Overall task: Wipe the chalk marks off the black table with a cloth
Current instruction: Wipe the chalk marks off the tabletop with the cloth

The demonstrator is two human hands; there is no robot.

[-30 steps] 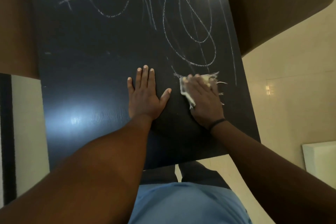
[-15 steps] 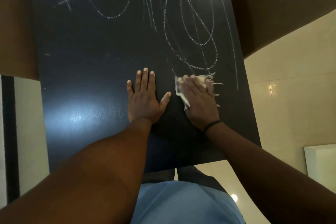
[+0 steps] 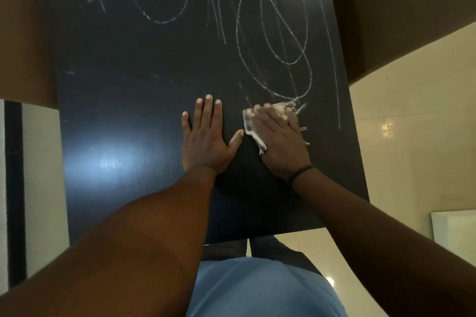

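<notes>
Fingers (image 3: 210, 110) of left hand (image 3: 206, 141) straight and spread, palm flat on black bench (image 3: 123, 100), grasping nothing. Fingers of right hand (image 3: 280, 144) laid flat over pale frayed cloth (image 3: 253, 131), pressing it down near right edge of bench; whether curled into cloth cannot tell, tips blurred. Cloth mostly hidden under hand, only left strip and loose threads at far side showing. Thin black band (image 3: 301, 172) on right wrist.

Chalk marks (image 3: 283, 41): loops, crossing lines and long strokes over far half of bench, nearest loop ending just beyond cloth, one long stroke running down beside right edge. No readable letters or words in scribble. Near left part of bench glossy, with bright glare patch.

Brown chairs (image 3: 401, 13) at both long sides, cut off by frame. Cream tiled floor (image 3: 412, 152) at right, white object (image 3: 456, 229) cut off at lower right. Blue shirt (image 3: 257, 291) at bottom, forearms hiding near edge of bench.
</notes>
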